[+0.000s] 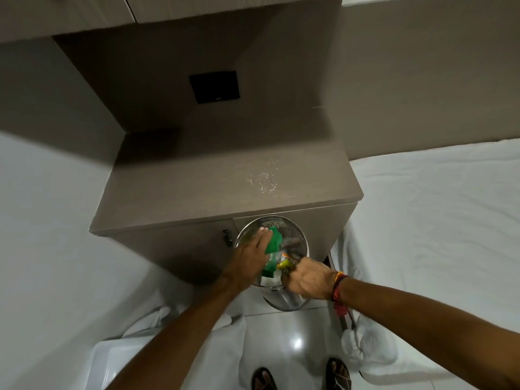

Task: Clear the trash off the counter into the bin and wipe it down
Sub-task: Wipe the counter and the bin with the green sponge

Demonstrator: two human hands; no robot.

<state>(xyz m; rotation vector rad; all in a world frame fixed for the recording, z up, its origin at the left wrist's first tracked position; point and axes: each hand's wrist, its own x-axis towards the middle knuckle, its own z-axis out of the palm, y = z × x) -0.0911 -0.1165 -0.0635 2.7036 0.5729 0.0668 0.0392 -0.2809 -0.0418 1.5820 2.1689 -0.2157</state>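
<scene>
A round steel bin [281,225] with a perforated wall stands on the floor against the front of the brown counter [197,187]. My left hand [253,249] grips a green plastic bottle [273,250] over the bin's mouth. My right hand [306,278] is closed at the bin's near rim, beside a yellow wrapper [284,265] inside the bin; whether it holds the wrapper or the rim I cannot tell. A patch of small wet specks or crumbs [263,178] lies on the counter top.
White beds [436,220] flank the counter on both sides, with sheets hanging to the glossy tiled floor [284,339]. A black wall plate [214,86] sits on the panel behind the counter. My sandalled feet [337,372] stand just behind the bin.
</scene>
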